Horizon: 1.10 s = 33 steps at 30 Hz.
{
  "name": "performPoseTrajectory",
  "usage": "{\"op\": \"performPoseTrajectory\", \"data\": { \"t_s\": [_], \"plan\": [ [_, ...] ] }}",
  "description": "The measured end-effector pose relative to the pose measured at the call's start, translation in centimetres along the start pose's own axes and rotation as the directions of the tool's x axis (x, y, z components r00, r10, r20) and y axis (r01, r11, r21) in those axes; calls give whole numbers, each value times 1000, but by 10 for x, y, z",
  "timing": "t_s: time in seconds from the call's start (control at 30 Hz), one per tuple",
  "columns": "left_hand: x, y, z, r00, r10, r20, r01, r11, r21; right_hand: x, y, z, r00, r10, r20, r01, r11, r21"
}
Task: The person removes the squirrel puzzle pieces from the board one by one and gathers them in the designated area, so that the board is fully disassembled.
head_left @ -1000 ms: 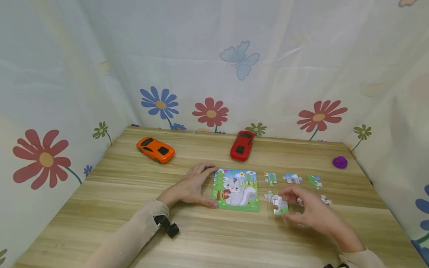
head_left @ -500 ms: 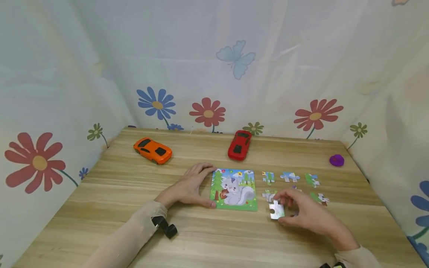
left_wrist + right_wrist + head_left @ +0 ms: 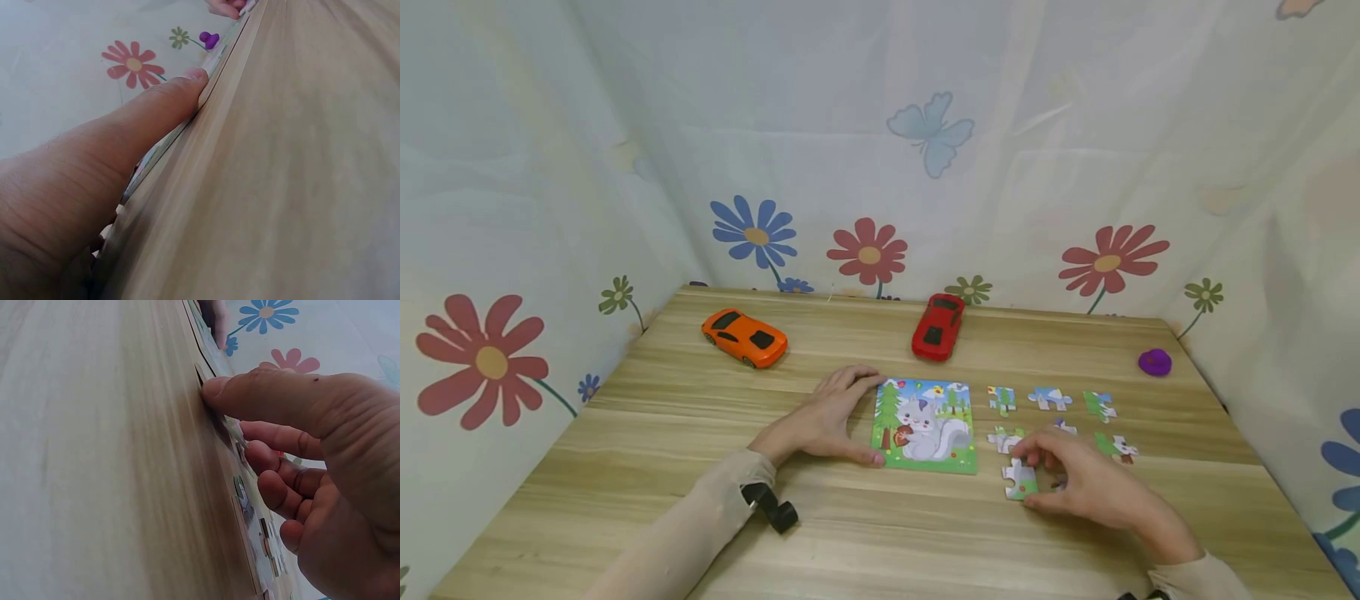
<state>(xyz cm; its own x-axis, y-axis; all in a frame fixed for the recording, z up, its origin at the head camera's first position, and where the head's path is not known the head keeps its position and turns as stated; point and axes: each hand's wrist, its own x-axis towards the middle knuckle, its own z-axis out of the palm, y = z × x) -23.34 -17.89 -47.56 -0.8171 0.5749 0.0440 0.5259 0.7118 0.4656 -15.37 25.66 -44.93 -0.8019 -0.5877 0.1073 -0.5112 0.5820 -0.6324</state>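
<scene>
A square squirrel picture board [image 3: 925,437] lies flat on the table, its picture showing no gaps. My left hand [image 3: 816,421] rests against the left side of the board, fingers spread, the thumb at the near corner and the fingertips at the far one. In the left wrist view the thumb [image 3: 156,103] lies along the board's edge. To the right of the board, my right hand [image 3: 1086,479] pinches a jigsaw piece [image 3: 1018,483] between thumb and fingers. The right wrist view shows that piece [image 3: 220,425] tilted, with one edge off the table.
Loose jigsaw pieces [image 3: 1049,398] lie in rows right of the board, some partly hidden by my right hand. An orange toy car [image 3: 747,338], a red toy car [image 3: 937,327] and a small purple hat-shaped thing [image 3: 1155,362] stand farther back. Flowered curtains [image 3: 1000,183] enclose the table.
My right hand has brought the jigsaw piece slightly nearer to me. Its face shone with glare half a second ago and now shows its print. My left hand stays on the board.
</scene>
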Motion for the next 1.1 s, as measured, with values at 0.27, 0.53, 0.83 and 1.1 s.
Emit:
{"op": "performPoseTrajectory", "data": {
  "t_s": [0.27, 0.53, 0.83, 1.1],
  "plan": [
    [0, -2, 0, 1000, 10, -8, -10, 1000, -13, 2, -1, -1, 1000, 10, 2, -10, 1000, -16],
    [1, -3, -1, 1000, 18, -6, -18, 1000, -14, 0, 0, -3, 1000, 8, -18, -8, 1000, -6],
    [0, -3, -2, 1000, 17, -3, -17, 1000, -13, 0, -2, -6, 999, 7, -33, -7, 1000, 1],
    [-2, -2, -2, 999, 17, -42, -21, 996, -84, 0, -7, -2, 987, -7, -158, -4, 997, -71]
  ]
}}
